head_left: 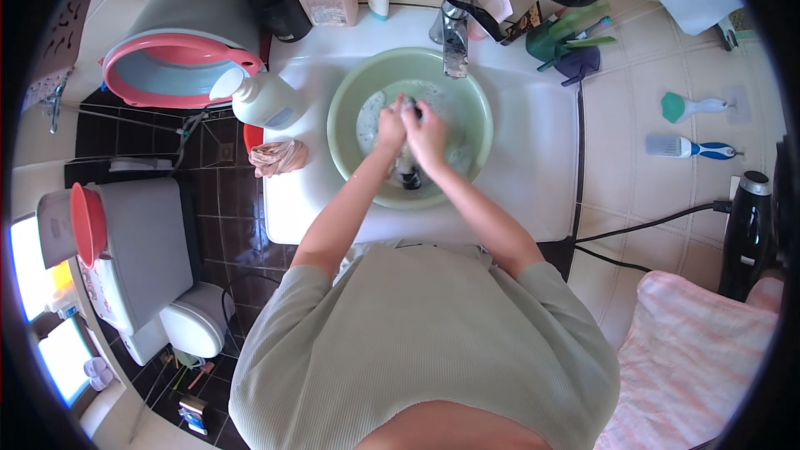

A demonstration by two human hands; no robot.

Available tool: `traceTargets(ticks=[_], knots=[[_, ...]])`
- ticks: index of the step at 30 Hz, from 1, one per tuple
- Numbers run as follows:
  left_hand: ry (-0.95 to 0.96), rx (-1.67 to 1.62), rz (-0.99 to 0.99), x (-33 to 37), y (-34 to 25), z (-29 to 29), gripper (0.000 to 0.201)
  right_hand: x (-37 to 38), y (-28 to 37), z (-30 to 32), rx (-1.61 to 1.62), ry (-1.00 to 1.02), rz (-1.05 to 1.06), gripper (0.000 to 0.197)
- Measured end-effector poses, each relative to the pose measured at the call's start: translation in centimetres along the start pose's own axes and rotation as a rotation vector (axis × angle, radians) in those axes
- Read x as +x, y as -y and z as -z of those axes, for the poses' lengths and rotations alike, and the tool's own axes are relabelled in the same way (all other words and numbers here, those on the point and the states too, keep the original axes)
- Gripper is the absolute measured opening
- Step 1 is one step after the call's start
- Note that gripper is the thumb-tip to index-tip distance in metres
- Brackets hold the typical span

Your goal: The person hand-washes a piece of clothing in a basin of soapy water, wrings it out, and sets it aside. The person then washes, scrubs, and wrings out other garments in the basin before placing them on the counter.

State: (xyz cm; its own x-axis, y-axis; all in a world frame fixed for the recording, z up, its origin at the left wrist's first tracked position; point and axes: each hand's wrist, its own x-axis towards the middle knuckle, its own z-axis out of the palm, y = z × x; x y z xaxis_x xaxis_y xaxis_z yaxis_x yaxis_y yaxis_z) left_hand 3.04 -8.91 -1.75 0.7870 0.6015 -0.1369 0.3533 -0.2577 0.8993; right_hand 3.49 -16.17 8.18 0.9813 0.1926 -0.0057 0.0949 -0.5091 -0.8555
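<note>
Overhead view of a white counter (533,167) with a pale green basin (350,146) under the tap (454,33). The left hand (390,127) and right hand (427,135) meet over the basin's middle, side by side and touching, fingers curled shut around a dark wet cloth (407,173). The cloth hangs from the joined hands toward the near side, its long axis running far to near, its lower end in the soapy water. Neither hand is nearer; both grip its upper end. A white bottle (265,100) lies on its side left of the basin.
</note>
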Motion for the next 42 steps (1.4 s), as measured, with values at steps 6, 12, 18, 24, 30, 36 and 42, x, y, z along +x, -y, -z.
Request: traceTargets(ticks=[6, 12, 18, 24, 30, 36, 42], knots=[[0.164, -0.393, 0.236, -1.2, -4.9, 0.1, 0.044, 4.1, -4.0, 0.3, -0.019, -0.067, 0.132, 0.028], [0.148, -0.594, 0.463, 0.4, -4.8, 1.6, 0.048, 2.1, -1.0, 0.0, -0.084, 0.059, 0.186, 0.027], [0.178, -0.869, 0.516, -0.6, -1.9, 1.2, 0.04, 0.5, 0.1, 0.2, -0.237, 0.139, 0.217, 0.024], [0.25, -0.786, 0.731, -2.3, -4.4, 1.5, 0.044, 4.5, -5.0, 1.4, -0.368, 0.166, 0.161, 0.029], [0.346, -1.065, 0.658, -0.9, -2.3, 4.8, 0.045, 5.4, -8.8, 2.2, -0.245, 0.531, -0.103, 0.065], [0.038, 0.129, 0.15, 1.7, 1.9, 3.4, 0.052, 6.6, -7.7, 0.0, -0.478, 0.265, 0.026, 0.044], [0.07, 0.787, -0.07, 0.1, 1.4, 2.5, 0.043, 6.3, -8.1, -1.5, -0.812, 0.21, 0.676, 0.044]])
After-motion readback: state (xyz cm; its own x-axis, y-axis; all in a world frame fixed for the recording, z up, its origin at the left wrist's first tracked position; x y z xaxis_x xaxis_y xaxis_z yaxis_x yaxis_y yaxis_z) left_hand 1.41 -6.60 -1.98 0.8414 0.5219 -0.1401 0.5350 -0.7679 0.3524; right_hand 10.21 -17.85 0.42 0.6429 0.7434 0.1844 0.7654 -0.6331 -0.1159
